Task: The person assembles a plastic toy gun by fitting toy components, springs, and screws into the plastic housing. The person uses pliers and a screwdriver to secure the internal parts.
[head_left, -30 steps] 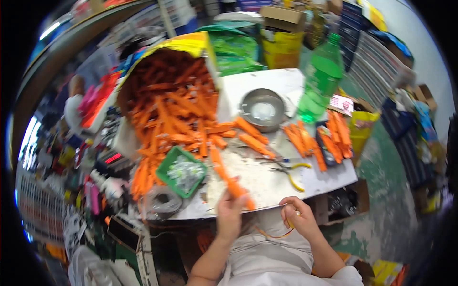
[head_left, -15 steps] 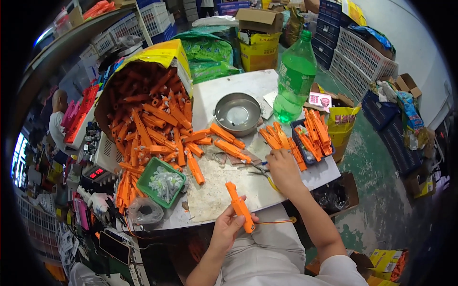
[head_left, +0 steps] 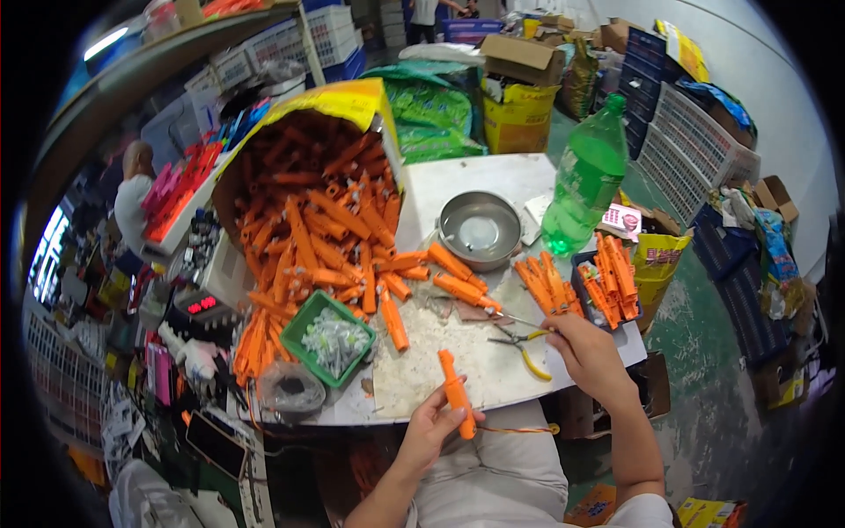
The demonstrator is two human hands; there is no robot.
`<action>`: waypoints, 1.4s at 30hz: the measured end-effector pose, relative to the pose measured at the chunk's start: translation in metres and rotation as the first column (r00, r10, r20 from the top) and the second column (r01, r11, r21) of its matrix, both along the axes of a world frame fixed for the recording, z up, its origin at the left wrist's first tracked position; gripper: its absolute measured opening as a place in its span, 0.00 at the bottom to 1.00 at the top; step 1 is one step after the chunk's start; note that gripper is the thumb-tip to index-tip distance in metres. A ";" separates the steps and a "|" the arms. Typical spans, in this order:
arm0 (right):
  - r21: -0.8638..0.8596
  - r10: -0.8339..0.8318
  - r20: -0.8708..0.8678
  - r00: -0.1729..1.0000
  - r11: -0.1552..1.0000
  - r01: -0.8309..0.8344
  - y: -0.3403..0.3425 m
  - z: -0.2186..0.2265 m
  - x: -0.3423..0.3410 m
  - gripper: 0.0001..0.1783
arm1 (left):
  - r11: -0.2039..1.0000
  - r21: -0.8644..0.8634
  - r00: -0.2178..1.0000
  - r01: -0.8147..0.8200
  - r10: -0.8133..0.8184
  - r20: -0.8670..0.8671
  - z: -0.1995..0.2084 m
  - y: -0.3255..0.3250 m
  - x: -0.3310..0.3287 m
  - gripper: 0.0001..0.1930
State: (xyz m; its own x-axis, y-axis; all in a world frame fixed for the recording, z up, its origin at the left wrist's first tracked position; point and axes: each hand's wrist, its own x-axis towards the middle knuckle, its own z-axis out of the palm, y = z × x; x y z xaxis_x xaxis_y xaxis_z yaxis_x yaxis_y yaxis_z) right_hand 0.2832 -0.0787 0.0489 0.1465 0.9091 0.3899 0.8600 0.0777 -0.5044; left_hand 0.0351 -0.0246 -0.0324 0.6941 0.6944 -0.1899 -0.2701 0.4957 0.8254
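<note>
My left hand [head_left: 429, 433] is closed round an orange plastic housing [head_left: 456, 398], long and narrow, held upright over the table's near edge. A thin twisted red-and-yellow wire [head_left: 515, 429] trails to the right from near its lower end. To the right, my right hand [head_left: 591, 354] pinches a slim metal tool [head_left: 521, 319] whose exact kind I cannot make out. Its tip points left, close to another orange housing [head_left: 465, 291] on the table. Just below that tool lie pliers with yellow handles [head_left: 534, 365].
A big yellow sack [head_left: 378, 99] spills orange housings leftward of a metal bowl [head_left: 480, 231]. Near it sits a green tray [head_left: 299, 352] of small clear parts. A green bottle [head_left: 585, 180] and a dark bin of housings [head_left: 579, 264] stand right. The white table [head_left: 414, 387] ends before my lap.
My right hand has lifted from beside the pliers and moved slightly right, now with the slim metal tool in it. My left hand still holds the housing. The whole view has shifted.
</note>
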 end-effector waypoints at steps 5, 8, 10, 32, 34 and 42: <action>-0.182 0.028 -0.350 0.936 0.979 -0.098 -0.024 0.012 -0.038 0.10 | 0.992 0.072 0.995 0.099 -0.098 -0.018 0.012 0.001 0.008 0.30; -0.203 0.060 -0.389 0.919 0.968 -0.149 -0.023 0.007 -0.037 0.10 | 0.991 0.087 0.994 0.106 -0.105 -0.013 0.013 -0.001 0.002 0.30; -0.187 0.061 -0.437 0.897 0.970 -0.158 -0.023 0.004 -0.037 0.10 | 0.984 0.116 0.989 0.132 -0.123 -0.079 0.016 -0.002 -0.002 0.32; 0.042 0.170 -0.163 0.972 0.985 -0.165 -0.033 -0.021 -0.044 0.11 | 0.971 0.093 0.966 0.220 -0.204 -0.157 0.027 0.007 -0.009 0.32; -0.018 0.168 -0.425 0.889 0.981 -0.194 -0.037 -0.016 -0.045 0.11 | 0.986 0.107 0.987 0.124 -0.112 -0.114 0.029 0.009 -0.008 0.32; -0.451 -0.176 -0.820 0.544 0.785 -0.426 -0.031 0.002 -0.035 0.13 | 0.967 0.159 0.965 0.199 -0.165 -0.203 0.028 0.013 -0.014 0.32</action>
